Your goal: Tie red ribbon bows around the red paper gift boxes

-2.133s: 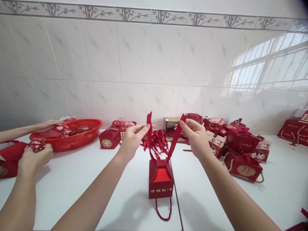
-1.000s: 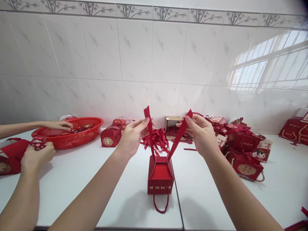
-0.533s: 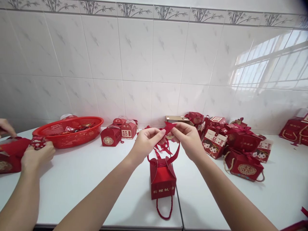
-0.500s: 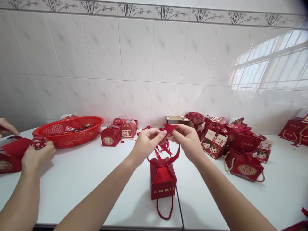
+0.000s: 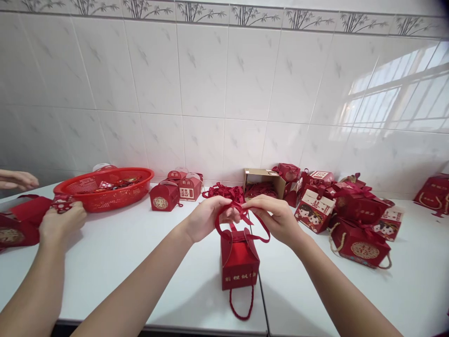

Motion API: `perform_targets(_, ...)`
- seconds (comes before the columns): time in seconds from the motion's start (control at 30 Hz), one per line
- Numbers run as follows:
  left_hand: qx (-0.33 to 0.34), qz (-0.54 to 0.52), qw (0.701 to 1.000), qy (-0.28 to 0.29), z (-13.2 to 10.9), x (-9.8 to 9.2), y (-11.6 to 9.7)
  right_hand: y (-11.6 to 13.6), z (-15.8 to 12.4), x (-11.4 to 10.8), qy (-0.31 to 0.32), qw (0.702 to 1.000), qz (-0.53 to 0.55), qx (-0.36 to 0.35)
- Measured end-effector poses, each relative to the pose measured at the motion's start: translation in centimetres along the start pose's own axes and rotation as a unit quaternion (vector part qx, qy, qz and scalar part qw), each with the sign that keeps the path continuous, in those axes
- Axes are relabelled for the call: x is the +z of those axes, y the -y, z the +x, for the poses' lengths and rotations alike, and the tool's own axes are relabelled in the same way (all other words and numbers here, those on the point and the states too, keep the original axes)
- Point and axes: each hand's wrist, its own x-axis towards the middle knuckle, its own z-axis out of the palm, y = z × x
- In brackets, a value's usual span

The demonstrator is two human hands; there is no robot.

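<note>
A small red gift box [image 5: 239, 264] with gold lettering stands upright on the white table in front of me, its rope handle hanging toward the near edge. Red ribbon [image 5: 265, 229] runs from the top of the box and loops up into my fingers. My left hand [image 5: 212, 216] is closed on the ribbon above the box, with some fingers hidden behind it. Facing it, my right hand [image 5: 277, 216] pinches the ribbon between thumb and fingers. Both hands are close together, and the ribbon curves loosely below them.
Left stands a red plastic basket [image 5: 105, 202] of wrapped sweets, beside a co-worker's hands [image 5: 63, 222] and a red box [image 5: 21, 224]. Several small boxes [image 5: 164, 196] stand near the wall. An open carton [image 5: 280, 185] holds ribbon. A pile of gift boxes [image 5: 361, 243] occupies the right.
My hands have moved slightly lower, and the ribbon that was stretched up to a point between them now hangs in wider loops. The co-worker's far hand has moved right, above their box.
</note>
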Motion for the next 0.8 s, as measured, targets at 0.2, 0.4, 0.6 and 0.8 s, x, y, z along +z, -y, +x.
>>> perform_targets(0.2,0.038,0.053,0.998,0.007,-0.8,0.1,-0.1,-0.7,-0.6,0.1,-0.007,0.986,-0.122,-0.117)
perform_targets(0.4,0.187,0.392,0.875,-0.215,-3.7,0.4,1.8,-0.5,-2.8,0.4,-0.136,0.986,-0.099,0.002)
perform_targets(0.6,0.093,0.523,0.772,-0.349,-9.6,-5.0,5.7,-3.3,-9.5,-2.2,-0.195,0.934,-0.100,0.283)
perform_targets(0.8,-0.163,0.589,0.731,-0.302,-13.1,-8.8,8.9,-7.0,-16.2,-3.7,-0.066,0.860,-0.131,0.489)
